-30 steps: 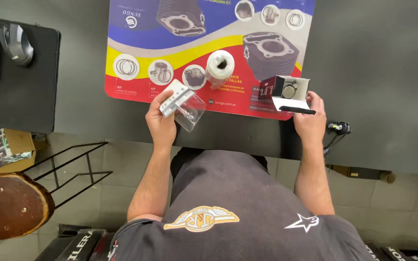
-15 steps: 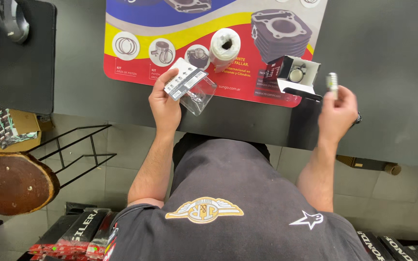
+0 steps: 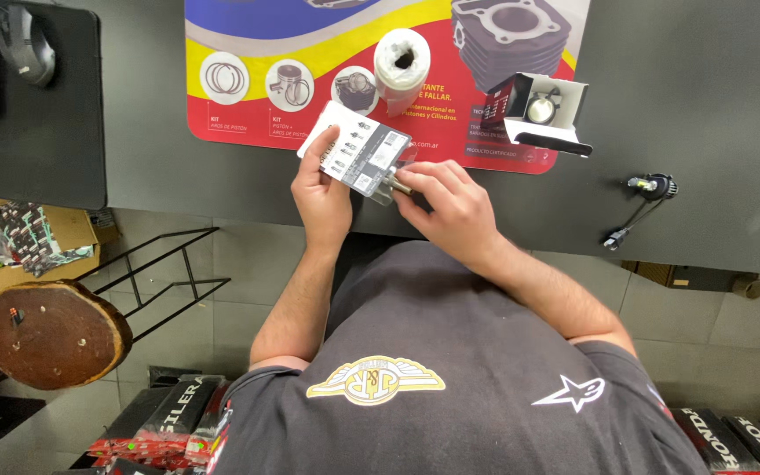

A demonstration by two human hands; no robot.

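Here, my left hand [image 3: 323, 195] grips a flat grey-and-white printed card packet in clear plastic [image 3: 358, 151], while my right hand [image 3: 447, 204] pinches its lower corner, just above the dark grey table's [image 3: 705, 132] near edge, below the colourful poster mat [image 3: 266, 114].

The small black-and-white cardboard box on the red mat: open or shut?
Open: the small black-and-white cardboard box has its white flap folded out, and a round metallic part shows inside.

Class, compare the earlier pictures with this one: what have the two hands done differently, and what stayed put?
The right hand left the open box and crossed to the clear packet, bringing a small metal part to its edge. The left hand still holds the packet. Box, white roll and mat stayed.
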